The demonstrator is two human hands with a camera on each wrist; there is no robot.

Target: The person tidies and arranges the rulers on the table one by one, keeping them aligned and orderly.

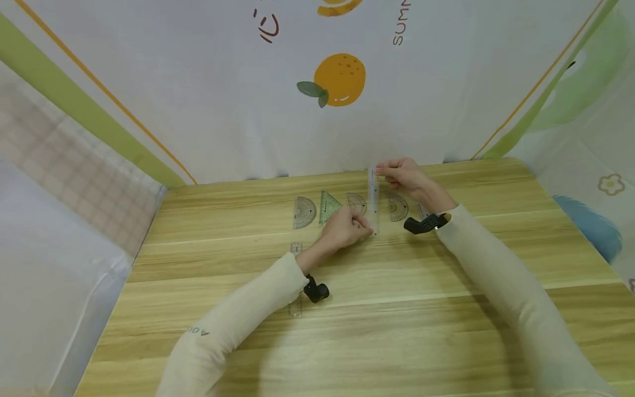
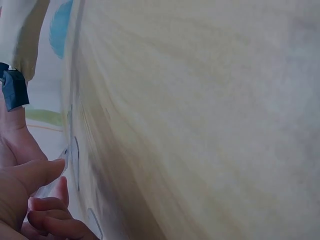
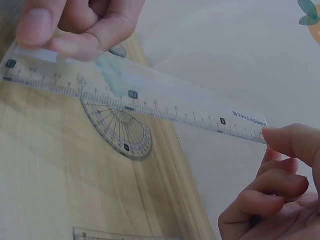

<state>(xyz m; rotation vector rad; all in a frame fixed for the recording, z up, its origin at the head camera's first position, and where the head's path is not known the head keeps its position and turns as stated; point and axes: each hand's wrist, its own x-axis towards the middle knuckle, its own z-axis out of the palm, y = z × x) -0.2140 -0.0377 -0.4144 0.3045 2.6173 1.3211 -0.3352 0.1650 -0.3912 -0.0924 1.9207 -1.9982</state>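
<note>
A clear ruler (image 1: 373, 198) is held upright in the head view between both hands, above the wooden table. My right hand (image 1: 407, 177) pinches its far end between thumb and fingers. At the near end my left hand (image 1: 345, 227) holds it by thumb and fingertip. The right wrist view shows the ruler (image 3: 175, 107) stretched between the left hand (image 3: 82, 25) and the right hand (image 3: 280, 185). A clear protractor (image 1: 356, 203) lies just left of it, another protractor (image 1: 397, 207) to its right. A green set square (image 1: 328, 206) is partly behind the left hand.
Farther left on the wooden table (image 1: 208, 237) lies one more protractor (image 1: 304, 213). A second clear ruler (image 1: 295, 310) lies partly under the left forearm. Beside the right wrist camera, a small clear piece (image 1: 421, 210) is partly hidden. A printed cloth (image 1: 223, 110) hangs behind the table.
</note>
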